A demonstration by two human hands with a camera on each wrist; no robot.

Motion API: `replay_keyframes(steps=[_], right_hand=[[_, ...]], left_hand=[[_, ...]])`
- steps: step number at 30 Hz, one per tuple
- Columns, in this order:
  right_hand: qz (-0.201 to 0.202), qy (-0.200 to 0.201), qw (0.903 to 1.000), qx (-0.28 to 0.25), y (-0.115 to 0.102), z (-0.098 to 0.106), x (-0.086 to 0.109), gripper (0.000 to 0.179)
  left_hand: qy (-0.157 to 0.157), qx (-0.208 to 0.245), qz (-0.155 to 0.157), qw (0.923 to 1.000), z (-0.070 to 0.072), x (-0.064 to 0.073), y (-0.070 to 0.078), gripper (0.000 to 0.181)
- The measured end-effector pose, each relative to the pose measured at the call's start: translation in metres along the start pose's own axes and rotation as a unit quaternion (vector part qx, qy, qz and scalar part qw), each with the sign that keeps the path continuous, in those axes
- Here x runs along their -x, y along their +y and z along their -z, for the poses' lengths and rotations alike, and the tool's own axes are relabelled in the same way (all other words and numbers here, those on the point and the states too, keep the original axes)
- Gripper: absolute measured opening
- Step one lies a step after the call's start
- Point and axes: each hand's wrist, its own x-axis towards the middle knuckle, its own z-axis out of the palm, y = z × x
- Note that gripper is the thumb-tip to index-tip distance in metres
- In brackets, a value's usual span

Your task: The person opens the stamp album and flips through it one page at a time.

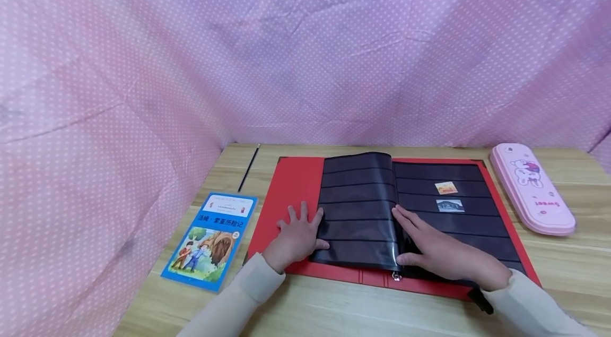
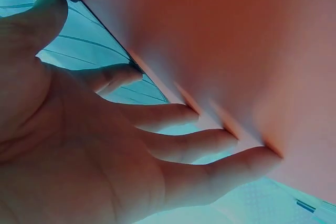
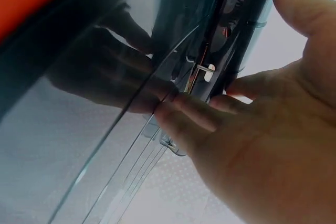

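Observation:
A red ring binder (image 1: 296, 183) lies spread on the table with black pocket pages. One black page (image 1: 355, 201) is turned to the left and bulges near the spine. My left hand (image 1: 298, 236) rests with spread fingers on the red inside cover, its thumb and index finger at that page's outer edge. Near the spine, my right hand (image 1: 441, 252) touches the black sheets with extended fingers (image 3: 181, 124); a metal ring (image 3: 206, 68) shows beside them. On the right page (image 1: 477, 228) sit an orange-yellow stamp (image 1: 446, 188) and a grey stamp (image 1: 450, 205).
A blue picture-covered book (image 1: 210, 241) lies left of the binder, with a dark pencil (image 1: 249, 167) behind it. At the right is a pink pencil case (image 1: 532, 188). A pink dotted cloth (image 1: 334, 61) hangs behind the wooden table (image 1: 324, 310).

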Motion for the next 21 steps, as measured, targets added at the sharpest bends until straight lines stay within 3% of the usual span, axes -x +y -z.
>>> replay_keyframes(steps=[5,12,17,21], right_hand=[[-0.013,0.021,0.9996,0.015,-0.006,-0.003,-0.004,0.094],[-0.017,0.043,0.9980,0.044,-0.016,-0.004,-0.020,0.092],[-0.022,0.058,0.9980,0.005,0.001,0.020,-0.041,0.078],[-0.050,0.046,0.9977,0.002,0.020,0.034,-0.059,0.081]], left_hand=[[-0.010,0.026,-0.003,0.9996,0.002,0.002,-0.006,0.086],[0.010,0.026,-0.015,0.9995,0.007,0.005,-0.016,0.083],[0.015,0.011,-0.025,0.9995,0.006,0.004,-0.018,0.082],[0.012,0.013,-0.025,0.9995,0.004,0.003,-0.017,0.081]])
